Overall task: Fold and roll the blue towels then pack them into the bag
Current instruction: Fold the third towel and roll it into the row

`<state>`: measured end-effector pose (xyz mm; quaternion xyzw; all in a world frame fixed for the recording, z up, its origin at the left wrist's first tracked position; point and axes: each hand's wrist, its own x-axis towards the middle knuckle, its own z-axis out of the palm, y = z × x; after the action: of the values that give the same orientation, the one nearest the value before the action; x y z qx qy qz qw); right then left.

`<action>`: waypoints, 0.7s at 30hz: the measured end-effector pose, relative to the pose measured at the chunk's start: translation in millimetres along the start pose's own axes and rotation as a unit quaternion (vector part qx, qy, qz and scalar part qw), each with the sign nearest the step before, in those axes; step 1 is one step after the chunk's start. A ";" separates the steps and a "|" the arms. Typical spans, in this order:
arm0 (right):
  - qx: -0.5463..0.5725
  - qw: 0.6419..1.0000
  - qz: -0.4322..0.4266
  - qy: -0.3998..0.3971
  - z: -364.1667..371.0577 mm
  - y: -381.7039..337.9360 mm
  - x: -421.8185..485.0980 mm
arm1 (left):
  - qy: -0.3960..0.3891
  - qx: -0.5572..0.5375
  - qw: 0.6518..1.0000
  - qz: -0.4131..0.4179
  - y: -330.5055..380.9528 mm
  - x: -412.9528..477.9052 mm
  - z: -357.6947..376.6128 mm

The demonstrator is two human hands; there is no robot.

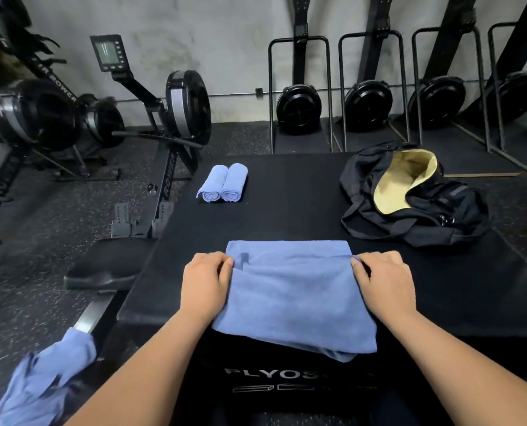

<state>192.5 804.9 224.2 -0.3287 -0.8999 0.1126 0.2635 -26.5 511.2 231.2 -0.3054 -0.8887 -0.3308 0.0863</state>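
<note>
The fold is the step in hand. At lower centre of the frame a towel (292, 299) lies on the box (286, 210), its near end hanging over the front edge. The left hand (208, 281) and right hand (382, 278) each pinch a corner of the upper layer, fingers curled on the cloth. Two rolls (222, 182) sit side by side at upper centre-left. The bag (415, 195) lies open at upper right. A pile (50, 373) of unfolded towels waits at lower left. The next move probably calls for laying the held edge square on the far edge, smoothing it, then rolling tightly.
</note>
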 end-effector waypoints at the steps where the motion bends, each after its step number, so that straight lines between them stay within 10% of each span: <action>1: 0.015 1.000 0.020 -0.009 2.5 1.3 5.9 | -0.003 -0.031 0.999 -0.037 1.5 3.8 -0.4; 8: 0.166 0.977 0.126 -0.051 7.6 -1.2 53.0 | -0.005 -0.115 0.979 -0.169 15.6 42.8 6.4; 21: 0.043 0.994 0.088 -0.037 51.0 -6.6 64.8 | -0.003 0.009 0.991 -0.136 0.3 42.9 37.8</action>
<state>119.2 840.6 210.0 -0.3911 -0.8707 0.1858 0.2333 -58.8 556.4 217.6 -0.1815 -0.9254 -0.3303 0.0403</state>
